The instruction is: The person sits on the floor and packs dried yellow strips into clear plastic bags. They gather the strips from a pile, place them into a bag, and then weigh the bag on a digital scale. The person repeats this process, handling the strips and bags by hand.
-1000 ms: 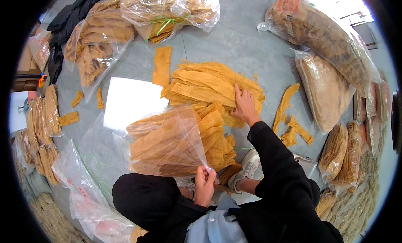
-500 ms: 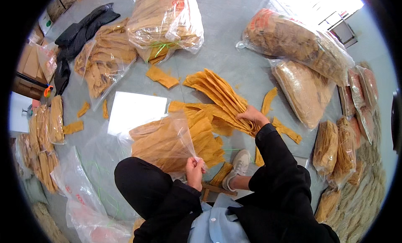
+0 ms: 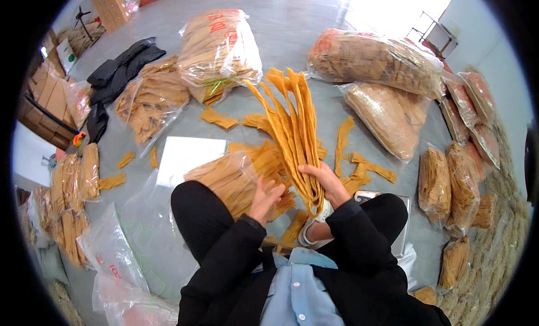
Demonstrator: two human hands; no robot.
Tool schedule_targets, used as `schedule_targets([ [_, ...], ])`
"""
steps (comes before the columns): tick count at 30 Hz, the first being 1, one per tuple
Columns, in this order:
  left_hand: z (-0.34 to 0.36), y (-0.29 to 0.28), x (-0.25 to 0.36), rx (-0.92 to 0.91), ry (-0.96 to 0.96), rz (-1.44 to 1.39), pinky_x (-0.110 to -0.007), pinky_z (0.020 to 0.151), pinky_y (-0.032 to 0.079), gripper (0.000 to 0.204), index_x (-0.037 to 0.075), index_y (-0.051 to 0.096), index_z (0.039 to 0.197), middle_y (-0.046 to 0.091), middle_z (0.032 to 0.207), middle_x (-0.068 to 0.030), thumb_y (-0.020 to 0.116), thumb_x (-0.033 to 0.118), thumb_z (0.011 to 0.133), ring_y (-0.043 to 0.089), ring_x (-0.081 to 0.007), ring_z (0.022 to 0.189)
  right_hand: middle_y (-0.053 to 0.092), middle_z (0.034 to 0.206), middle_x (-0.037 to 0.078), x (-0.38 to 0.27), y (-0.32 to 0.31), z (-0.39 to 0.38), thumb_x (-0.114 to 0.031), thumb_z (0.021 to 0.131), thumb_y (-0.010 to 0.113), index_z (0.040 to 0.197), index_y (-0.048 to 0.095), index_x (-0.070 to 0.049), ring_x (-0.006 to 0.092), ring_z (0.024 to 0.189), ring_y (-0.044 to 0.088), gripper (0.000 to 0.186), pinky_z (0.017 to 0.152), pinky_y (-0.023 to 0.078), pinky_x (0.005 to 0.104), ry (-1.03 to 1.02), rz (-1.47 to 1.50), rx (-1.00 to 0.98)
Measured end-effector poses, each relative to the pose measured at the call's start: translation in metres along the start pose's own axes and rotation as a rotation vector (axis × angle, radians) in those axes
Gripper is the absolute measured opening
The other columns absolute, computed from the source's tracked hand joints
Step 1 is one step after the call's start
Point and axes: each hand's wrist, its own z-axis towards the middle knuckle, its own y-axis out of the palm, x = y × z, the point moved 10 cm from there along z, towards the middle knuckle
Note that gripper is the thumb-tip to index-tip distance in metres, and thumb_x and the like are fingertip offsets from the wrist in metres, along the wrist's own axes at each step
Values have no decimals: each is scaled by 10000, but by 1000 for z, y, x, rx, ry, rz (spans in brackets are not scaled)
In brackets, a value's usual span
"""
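Note:
My right hand [image 3: 330, 183] is closed around the lower part of a bundle of long, folded, golden-brown dried sheets [image 3: 292, 129]. The bundle stands nearly upright, its loose upper ends fanning away from me. Just left of it is my left hand [image 3: 266, 200], fingers apart and nothing in them. Beside that hand, a clear plastic bag [image 3: 222, 183] lies on the floor with wide sheets of the same brown material inside. More loose sheets [image 3: 264, 157] spread behind the bag, partly hidden by the bundle.
A white board [image 3: 188, 153] lies left of the bag. Large filled plastic sacks [image 3: 222, 53] stand ahead and a sack [image 3: 376, 53] lies at the far right. Loose strips [image 3: 343, 138] are scattered about. Smaller packed bundles [image 3: 435, 180] line the right; a metal tray [image 3: 400, 242] sits by my right knee.
My right hand has drawn the bundle nearer and tipped it from leaning left to nearly upright. My left hand has let go of the plastic bag's edge and opened.

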Motion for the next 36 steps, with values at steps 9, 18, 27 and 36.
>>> schedule_targets([
  [9,-38,13,41,-161,108,-374,-320,801,486,375,10,477,1179,573,1108,-100,608,53,830,586,-201,965,433,1284,83,54,69,-72,-191,876,580,1384,264,-38,144,1138,442,618,943,374,265,-80,-139,-190],
  [18,-51,7,44,-174,142,-352,-328,818,480,393,-20,467,1175,578,1091,-115,564,6,794,590,-218,953,434,1286,85,83,72,-77,-158,905,485,1349,289,-36,172,1146,459,500,954,392,293,-21,68,-281],
  [27,-56,16,27,-360,0,-380,-377,913,449,480,-12,433,1229,561,1134,-137,560,83,776,562,-254,1036,462,1263,96,89,69,-89,-207,923,450,1318,329,0,166,1101,484,463,939,388,284,87,311,-322],
  [36,-65,16,43,-286,205,-283,-340,874,459,491,-26,426,1214,562,1128,-127,569,17,746,572,-231,1010,545,1125,76,76,59,-84,-290,954,432,1237,431,10,117,991,515,412,863,412,247,-34,78,-179],
])
